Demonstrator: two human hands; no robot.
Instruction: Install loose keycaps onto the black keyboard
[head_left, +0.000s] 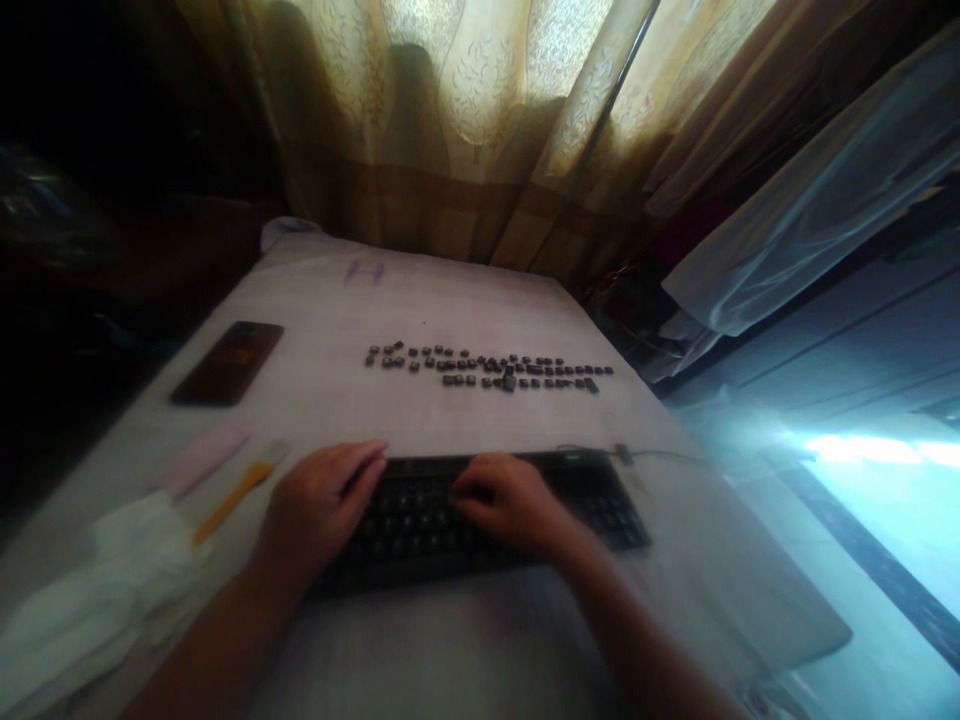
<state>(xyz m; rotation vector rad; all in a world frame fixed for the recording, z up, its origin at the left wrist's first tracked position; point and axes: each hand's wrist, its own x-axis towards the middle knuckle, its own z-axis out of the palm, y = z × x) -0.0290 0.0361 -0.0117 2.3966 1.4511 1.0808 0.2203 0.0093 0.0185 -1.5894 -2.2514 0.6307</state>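
Observation:
A black keyboard (420, 520) lies across the near part of the table. My left hand (319, 505) rests at its left end, fingers closed around the upper left edge. Over the middle of the keyboard, my right hand (510, 500) has its fingers curled in a pinch against the upper keys; whatever may be between the fingertips is too small to make out. Beyond the keyboard, several loose dark keycaps (508, 383) lie in uneven rows. A thin cable (667, 455) runs off from the keyboard's upper right.
A dark phone (229, 363) lies at the table's left. Nearer are a pink item (201, 458), an orange-handled brush (232, 503) and a crumpled white cloth (112, 575). Curtains (480, 120) hang behind the pale table (450, 300).

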